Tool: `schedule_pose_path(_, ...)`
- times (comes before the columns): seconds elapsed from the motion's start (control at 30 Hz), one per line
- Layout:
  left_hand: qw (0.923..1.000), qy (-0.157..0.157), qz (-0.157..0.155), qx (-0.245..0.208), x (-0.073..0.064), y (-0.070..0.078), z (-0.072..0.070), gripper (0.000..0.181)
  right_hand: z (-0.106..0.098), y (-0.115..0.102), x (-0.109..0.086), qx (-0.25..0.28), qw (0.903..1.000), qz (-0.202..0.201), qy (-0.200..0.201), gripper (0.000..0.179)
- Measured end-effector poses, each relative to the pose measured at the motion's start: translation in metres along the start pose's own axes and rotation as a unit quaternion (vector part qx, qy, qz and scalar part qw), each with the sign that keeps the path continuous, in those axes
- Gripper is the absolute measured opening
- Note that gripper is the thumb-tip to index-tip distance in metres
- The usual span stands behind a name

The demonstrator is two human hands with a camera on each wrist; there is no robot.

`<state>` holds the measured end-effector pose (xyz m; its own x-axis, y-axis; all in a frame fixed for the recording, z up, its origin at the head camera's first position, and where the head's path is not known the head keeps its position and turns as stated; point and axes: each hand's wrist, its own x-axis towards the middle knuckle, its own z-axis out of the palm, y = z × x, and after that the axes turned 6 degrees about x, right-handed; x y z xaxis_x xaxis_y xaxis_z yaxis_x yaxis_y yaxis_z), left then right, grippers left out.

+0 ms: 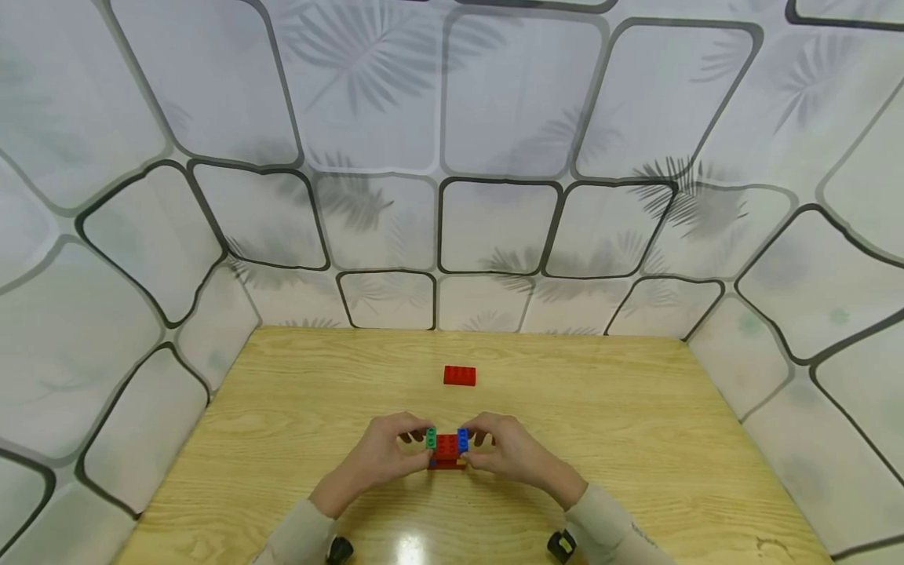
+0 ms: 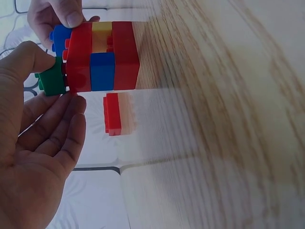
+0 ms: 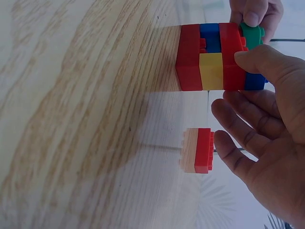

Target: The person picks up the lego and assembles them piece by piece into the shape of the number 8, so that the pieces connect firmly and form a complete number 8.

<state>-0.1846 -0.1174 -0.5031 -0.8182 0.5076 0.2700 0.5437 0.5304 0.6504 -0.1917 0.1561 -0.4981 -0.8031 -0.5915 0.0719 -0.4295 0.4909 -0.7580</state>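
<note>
Head view: now pinching the green brick (image 1: 431, 439) with left hand (image 1: 387, 450), top blue brick (image 1: 462, 440) with right hand (image 1: 508, 449), atop a stack (image 1: 446, 448) on glossy wood-grain table (image 1: 607, 416), before loose red brick (image 1: 460, 376) and leaf-printed walls (image 1: 508, 102).

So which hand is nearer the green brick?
Left. The left hand pinches the green brick; the right hand holds the top blue brick at the other end of the stack.

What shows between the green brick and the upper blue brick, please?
Between the green brick and upper blue brick, the head view shows the upper red brick's studs.
</note>
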Motion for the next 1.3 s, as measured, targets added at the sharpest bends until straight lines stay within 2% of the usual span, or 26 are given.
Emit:
schedule_pose_path(0.2, 0.9999, -0.002, 0.011, 0.013, 0.0011, -0.0003, -0.0011, 0.034, 0.0005, 0.0008, 0.0009, -0.004, 0.9999, -0.01, 0.001, 0.033)
schedule_pose_path(0.37, 0.9998, -0.01, 0.005, 0.017, 0.0015, 0.0, -0.003, 0.035, 0.0005, 0.0016, 0.0014, -0.005, 0.9998, -0.018, 0.005, 0.033)
schedule_pose_path(0.63, 0.9997, -0.012, 0.01, 0.019, 0.0021, -0.001, -0.0021, 0.036, 0.0, 0.0012, 0.0016, -0.003, 1.0, -0.008, 0.0, 0.033)
schedule_pose_path(0.9, 0.9998, -0.019, 0.002, 0.003, 0.0016, -0.0033, -0.0024, 0.037, -0.0001, 0.0013, 0.0017, -0.002, 1.0, -0.008, 0.0, 0.033)
schedule_pose_path(1.1, 0.9998, -0.011, 0.012, -0.006, 0.0012, -0.0056, -0.0007, 0.036, -0.0003, 0.0021, 0.0021, 0.002, 1.0, -0.006, -0.001, 0.034)
schedule_pose_path(1.3, 0.9997, -0.021, 0.01, -0.003, 0.0022, -0.0044, -0.002, 0.036, -0.0014, 0.0006, 0.0018, 0.002, 1.0, -0.004, -0.002, 0.034)
